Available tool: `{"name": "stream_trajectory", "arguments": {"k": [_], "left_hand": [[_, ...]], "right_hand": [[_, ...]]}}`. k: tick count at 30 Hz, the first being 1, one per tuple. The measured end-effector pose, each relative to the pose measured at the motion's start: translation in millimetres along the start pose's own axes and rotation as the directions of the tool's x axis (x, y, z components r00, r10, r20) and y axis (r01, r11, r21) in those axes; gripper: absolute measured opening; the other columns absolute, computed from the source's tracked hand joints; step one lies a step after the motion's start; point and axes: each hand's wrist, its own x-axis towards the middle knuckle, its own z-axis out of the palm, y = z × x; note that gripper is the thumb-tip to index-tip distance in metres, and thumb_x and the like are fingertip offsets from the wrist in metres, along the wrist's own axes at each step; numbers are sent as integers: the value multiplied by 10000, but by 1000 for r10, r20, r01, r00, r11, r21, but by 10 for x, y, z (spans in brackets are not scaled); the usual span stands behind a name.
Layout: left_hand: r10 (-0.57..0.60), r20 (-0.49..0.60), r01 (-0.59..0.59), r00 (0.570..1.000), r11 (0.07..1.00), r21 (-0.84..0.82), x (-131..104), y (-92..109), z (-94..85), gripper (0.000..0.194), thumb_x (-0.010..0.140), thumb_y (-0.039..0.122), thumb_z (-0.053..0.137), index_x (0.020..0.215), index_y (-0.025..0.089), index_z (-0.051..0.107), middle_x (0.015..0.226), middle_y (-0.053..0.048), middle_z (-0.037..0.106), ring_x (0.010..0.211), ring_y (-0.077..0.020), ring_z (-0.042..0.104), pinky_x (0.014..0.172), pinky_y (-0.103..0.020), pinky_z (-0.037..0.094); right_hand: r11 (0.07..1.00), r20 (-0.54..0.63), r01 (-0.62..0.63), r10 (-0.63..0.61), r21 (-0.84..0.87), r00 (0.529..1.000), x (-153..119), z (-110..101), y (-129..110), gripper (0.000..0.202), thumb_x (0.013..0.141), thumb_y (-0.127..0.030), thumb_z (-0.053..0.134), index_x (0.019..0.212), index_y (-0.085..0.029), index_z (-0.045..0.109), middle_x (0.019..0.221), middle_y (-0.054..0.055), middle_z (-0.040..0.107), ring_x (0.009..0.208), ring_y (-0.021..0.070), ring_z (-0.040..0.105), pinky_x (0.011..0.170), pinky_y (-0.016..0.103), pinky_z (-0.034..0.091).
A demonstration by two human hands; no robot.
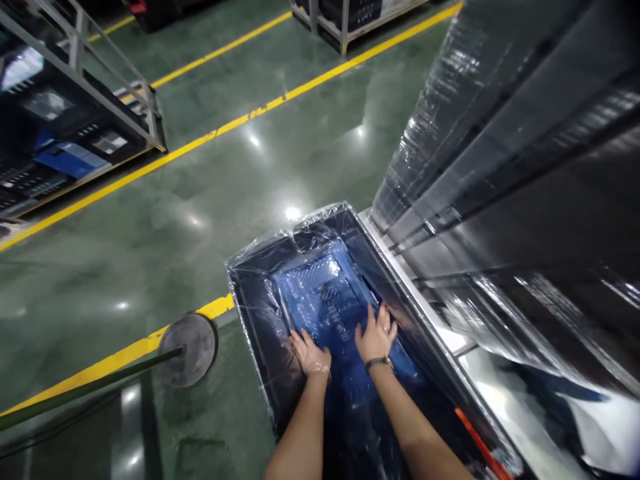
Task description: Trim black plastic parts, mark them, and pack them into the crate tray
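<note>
A deep dark bin (260, 353) lined with clear plastic film stands in front of me. Inside lies a blue crate-like thing (325, 297), wrapped or covered in shiny clear film, with pale lettering on it. My left hand (310, 355) reaches in at its left edge, fingers spread and palm down. Along its right side my right hand (376, 335) lies with the fingers apart. Both hands appear to touch the film or the blue surface, and neither grasps anything. At the bin's lower right is an orange-red strip (480, 440).
Tall film-wrapped stacks (475, 133) rise close on the right. To the left stand a round-based post (187, 350) and a metal rack (80, 100) with dark and blue crates. Another rack (345, 23) is at the back. Yellow lines (320, 83) cross the green floor.
</note>
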Motion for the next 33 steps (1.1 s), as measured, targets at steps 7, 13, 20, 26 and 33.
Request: {"name": "stream_trajectory", "arguments": {"k": [7, 13, 20, 26, 33], "left_hand": [[-21, -39, 22, 999, 1000, 19, -10, 47, 142, 764, 801, 207, 604, 1493, 10, 347, 1632, -266, 148, 1524, -364, 135, 1246, -459, 205], [-63, 36, 61, 997, 996, 63, -138, -5, 150, 872, 747, 193, 634, 1517, -6, 275, 1623, -280, 160, 1525, -364, 119, 1243, -459, 197], [-111, 70, 108, 991, 993, 46, -185, 91, 65, 836, 752, 183, 643, 1505, 3, 327, 1626, -272, 148, 1516, -379, 140, 1239, -454, 199], [-131, 54, 132, 990, 991, -12, -242, 25, 3, 805, 760, 168, 626, 1500, 26, 341, 1632, -245, 158, 1519, -344, 161, 1247, -445, 194], [-187, 154, 191, 970, 981, -15, -102, 35, -15, 901, 742, 179, 680, 1507, -59, 268, 1615, -307, 113, 1514, -370, 132, 1252, -393, 165]], "right_hand": [[998, 97, -56, 54, 15, 994, -140, 173, 149, 622, 922, -397, 653, 1474, -223, 426, 1639, 104, 230, 1492, 366, 203, 1193, 646, 138], [977, 164, -199, 184, 78, 969, -119, 87, 245, 601, 928, -425, 643, 1459, -231, 441, 1614, 103, 283, 1451, 357, 297, 1167, 638, 236], [828, 267, -547, 503, 121, 822, -481, 118, 471, 575, 934, -487, 620, 1416, -206, 480, 1498, 126, 437, 1335, 338, 456, 1070, 615, 404], [826, 268, -533, 480, 184, 835, -379, 161, 373, 594, 922, -471, 639, 1427, -208, 470, 1524, 126, 406, 1373, 355, 409, 1096, 645, 356], [919, 199, -335, 296, 208, 934, -220, -75, 167, 615, 938, -444, 625, 1473, -223, 418, 1605, 118, 291, 1449, 358, 302, 1163, 632, 255]]}}
